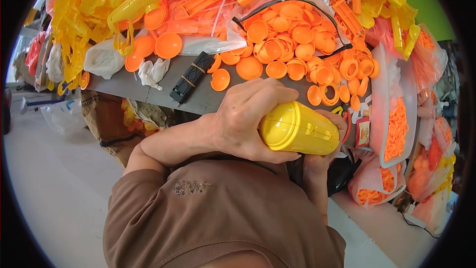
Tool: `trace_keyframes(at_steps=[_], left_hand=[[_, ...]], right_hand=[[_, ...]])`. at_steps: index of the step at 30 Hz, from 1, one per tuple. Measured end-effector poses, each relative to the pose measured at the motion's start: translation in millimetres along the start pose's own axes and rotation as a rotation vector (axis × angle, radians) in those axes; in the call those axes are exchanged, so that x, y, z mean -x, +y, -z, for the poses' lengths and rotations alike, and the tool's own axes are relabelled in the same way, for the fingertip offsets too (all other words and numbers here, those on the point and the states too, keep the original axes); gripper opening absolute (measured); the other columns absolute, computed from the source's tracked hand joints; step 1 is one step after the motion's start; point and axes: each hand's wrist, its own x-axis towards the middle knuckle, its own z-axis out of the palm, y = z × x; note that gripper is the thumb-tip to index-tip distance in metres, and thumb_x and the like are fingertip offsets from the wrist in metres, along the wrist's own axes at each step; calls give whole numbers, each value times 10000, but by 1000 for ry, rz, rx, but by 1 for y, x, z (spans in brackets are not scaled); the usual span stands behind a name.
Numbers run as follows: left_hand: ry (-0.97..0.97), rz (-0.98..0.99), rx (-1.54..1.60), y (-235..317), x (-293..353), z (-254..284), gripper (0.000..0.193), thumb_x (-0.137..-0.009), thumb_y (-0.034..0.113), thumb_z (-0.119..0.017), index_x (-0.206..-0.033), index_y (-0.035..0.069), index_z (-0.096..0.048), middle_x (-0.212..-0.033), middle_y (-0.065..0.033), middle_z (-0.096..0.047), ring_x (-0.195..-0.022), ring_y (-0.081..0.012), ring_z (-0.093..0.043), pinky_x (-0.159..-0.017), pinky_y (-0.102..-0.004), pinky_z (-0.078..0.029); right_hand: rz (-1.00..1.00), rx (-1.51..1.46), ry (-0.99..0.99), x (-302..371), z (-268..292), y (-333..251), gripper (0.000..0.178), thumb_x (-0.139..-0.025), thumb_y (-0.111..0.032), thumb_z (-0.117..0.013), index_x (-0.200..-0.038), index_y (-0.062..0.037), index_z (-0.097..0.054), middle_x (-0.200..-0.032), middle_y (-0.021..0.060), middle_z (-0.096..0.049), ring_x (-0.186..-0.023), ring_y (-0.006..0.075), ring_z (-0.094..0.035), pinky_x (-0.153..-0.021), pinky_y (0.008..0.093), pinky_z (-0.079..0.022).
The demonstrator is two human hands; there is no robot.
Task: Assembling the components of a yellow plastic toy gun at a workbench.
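Observation:
Between my two hands is a glossy yellow plastic cylinder (310,131), lying tilted at the table's near edge, with a seam and small raised tabs along its side. My left hand (238,111) grips its left, rounded-rim end, the fingers over the top and the thumb beneath. My right hand (317,163) is wrapped round the right end, partly hidden behind the cylinder. Just beyond them lie loose orange half-shells (249,68) and orange rings (329,94) on the dark table (148,82).
A black box-shaped part (192,77) and crumpled white tissue (154,73) lie on the left. Yellow plastic parts (79,15) heap at far left. A clear bin (412,114) with small orange pieces stands right, above a bag (374,188) of similar pieces.

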Motion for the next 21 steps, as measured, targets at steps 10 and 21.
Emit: trace_keyframes(at_steps=[10, 21], left_hand=[[-48, 17, 122, -8, 5, 7, 623, -530, 223, -837, -1010, -35, -537, -857, -146, -578, -713, -272, -586, -602, -346, -458], [-315, -94, -155, -16, -2, 24, 594, -538, 217, -809, -1011, -19, -536, -911, -140, -589, -726, -264, -577, -602, -337, -433]], right_hand=[[59, 75, -76, -10, -3, -12, 792, -577, -223, -867, -1174, -31, -383, -1094, 212, -506, -999, 281, -537, -842, 373, -471], [281, 508, -274, -26, -9, -39, 808, -548, -76, -855, -1191, -58, -367, -1132, 228, -465, -971, 282, -554, -802, 379, -506]])
